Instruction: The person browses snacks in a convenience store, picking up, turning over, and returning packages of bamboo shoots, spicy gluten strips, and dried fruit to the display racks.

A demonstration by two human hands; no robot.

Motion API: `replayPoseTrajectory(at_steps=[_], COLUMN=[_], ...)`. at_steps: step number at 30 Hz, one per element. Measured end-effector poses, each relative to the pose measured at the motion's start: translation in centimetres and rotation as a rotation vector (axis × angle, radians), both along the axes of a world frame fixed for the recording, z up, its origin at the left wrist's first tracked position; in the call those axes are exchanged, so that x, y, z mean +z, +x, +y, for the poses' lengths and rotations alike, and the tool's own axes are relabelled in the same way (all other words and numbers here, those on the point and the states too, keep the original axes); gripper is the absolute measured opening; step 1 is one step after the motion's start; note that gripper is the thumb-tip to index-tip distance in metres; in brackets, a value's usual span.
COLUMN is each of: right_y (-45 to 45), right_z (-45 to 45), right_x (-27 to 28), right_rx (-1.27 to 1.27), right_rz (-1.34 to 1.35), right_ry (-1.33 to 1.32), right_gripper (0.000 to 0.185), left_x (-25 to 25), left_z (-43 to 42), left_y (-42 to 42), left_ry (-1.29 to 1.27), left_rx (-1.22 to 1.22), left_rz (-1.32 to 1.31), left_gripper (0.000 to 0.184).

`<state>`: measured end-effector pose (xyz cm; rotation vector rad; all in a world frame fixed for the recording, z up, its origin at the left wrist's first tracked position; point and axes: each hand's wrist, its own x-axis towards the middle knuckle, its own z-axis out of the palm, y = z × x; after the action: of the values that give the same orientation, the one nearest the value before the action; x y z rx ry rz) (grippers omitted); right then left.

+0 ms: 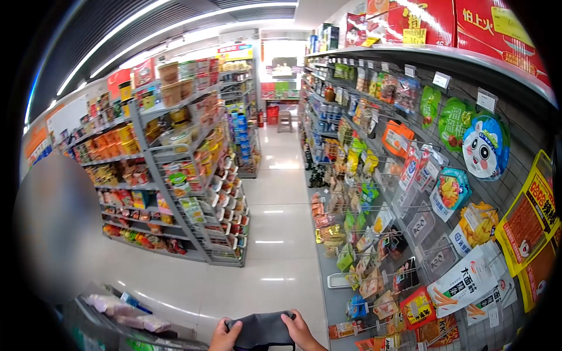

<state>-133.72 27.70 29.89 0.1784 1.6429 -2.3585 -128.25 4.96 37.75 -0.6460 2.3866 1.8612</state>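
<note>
At the bottom of the head view, my left hand (224, 336) and my right hand (301, 333) grip the two ends of a dark grey, soft-looking item (259, 330). Both thumbs lie on its upper side, while the other fingers are mostly hidden. A thin dark edge or strap shows below it; its exact kind is unclear. It is held up over the aisle floor, apart from the shelves. Close on the right hang snack packets, among them a white snack packet (465, 282).
Wire racks of snacks line the right side, with red boxes (497, 32) on the top shelf. A stocked shelf unit (167, 193) stands left of the tiled aisle (275, 234). At lower left is a rack edge with packages (126, 310). A stool (285, 121) stands far back.
</note>
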Motion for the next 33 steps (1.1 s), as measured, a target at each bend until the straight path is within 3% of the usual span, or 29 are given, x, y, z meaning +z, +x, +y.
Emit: replayPoseTrajectory(at_steps=[2, 3, 4, 5, 6, 7, 9, 10, 12, 14, 17, 19, 20, 22, 23, 25, 27, 28, 29, 31, 32, 33], right_y=[-1.8, -2.4, -2.8, -3.6, -4.8, -6.8, -10.6, -13.0, -14.9, -17.5, -23.0, -26.3, -27.3, -29.8, -31.3, -33.0, -34.9, -36.0, -37.5, -40.1, -41.6, -43.3], right_z=[0.1, -0.1, -0.7, -1.2, -1.3, -0.9, 1.5, 4.3, 2.6, -0.9, -5.0, -8.7, -10.7, -9.8, -6.0, -4.9, -6.4, -8.0, -9.8, -10.4, -8.1, -2.9], right_x=[-0.2, 0.0, 0.6, 2.0, 1.1, 2.9, 2.8, 3.6, 7.7, 12.0, 12.2, 12.5, 14.1, 15.9, 16.5, 15.5, 13.7, 14.2, 12.6, 10.9, 10.2, 9.0], right_rx=[-0.1, -0.141, -0.187, -0.223, -0.254, -0.371, -0.526, -0.511, -0.582, -0.622, -0.54, -0.427, -0.346, -0.321, -0.344, -0.373, -0.593, -0.596, -0.556, -0.523, -0.533, -0.522], right_rz=[0.06, 0.134, 0.208, 0.288, 0.273, 0.461, 0.004, 0.251, 0.227, 0.273, 0.391, 0.413, 0.432, 0.463, 0.336, 0.184, 0.222, 0.112, 0.185, 0.337, 0.222, 0.212], right_ry=[-0.032, 0.049, 0.135, 0.167, 0.412, 0.538, 0.394, 0.579, 0.662, 0.672, 0.626, 0.588, 0.561, 0.709, 0.662, 0.588, 0.616, 0.418, 0.45, 0.522, 0.467, 0.429], right_gripper=[0.026, 0.016, 0.009, 0.014, 0.016, 0.016, 0.029, 0.029, 0.031, 0.03, 0.025, 0.024, 0.025, 0.025, 0.025, 0.025, 0.022, 0.019, 0.018, 0.019, 0.022, 0.025], left_x=[4.6, 3.3, 2.1, 1.2, 0.7, 1.6, 4.4, 5.8, 7.9, 9.4, 9.5, 4.8, 6.4, -1.3, 0.3, 4.7, 3.8, 3.3, 4.4, 3.6, 3.6, 4.4], left_z=[2.6, 3.2, 3.8, 4.4, 4.9, 5.2, 3.4, 2.2, 1.3, -0.6, -3.4, -4.9, -4.3, -4.0, -4.5, -6.4, -5.4, -4.7, -3.1, -1.7, -1.4, -1.9], left_y=[-3.7, -5.5, -7.2, -9.1, -11.0, -12.7, -16.8, -19.0, -22.1, -25.6, -31.1, -34.6, -34.6, -37.7, -39.0, -41.4, -44.4, -45.8, -47.1, -50.0, -51.8, -53.7], left_ry=[0.267, 0.107, 0.124, 0.094, 0.064, 0.04, 0.074, 0.092, 0.082, 0.288, 0.262, 0.23, 0.31, 0.495, 0.498, 0.774, 0.754, 0.741, 0.211, 0.227, 0.235, 0.368], left_rx=[-0.201, -0.269, -0.308, -0.349, -0.389, -0.394, -0.452, -0.465, -0.537, -0.46, -0.478, -0.556, -0.573, -0.389, -0.398, -0.296, -0.327, -0.354, -0.516, -0.597, -0.686, -0.436], left_rz=[-0.048, 0.069, 0.067, 0.127, 0.195, 0.204, 0.226, 0.223, 0.3, 0.373, 0.338, 0.348, 0.286, 0.422, 0.409, 0.137, 0.116, 0.104, 0.372, 0.36, 0.358, 0.176], left_gripper=[0.026, 0.017, 0.017, 0.018, 0.021, 0.03, 0.034, 0.037, 0.039, 0.042, 0.039, 0.03, 0.033, 0.045, 0.045, 0.051, 0.052, 0.053, 0.054, 0.056, 0.057, 0.059])
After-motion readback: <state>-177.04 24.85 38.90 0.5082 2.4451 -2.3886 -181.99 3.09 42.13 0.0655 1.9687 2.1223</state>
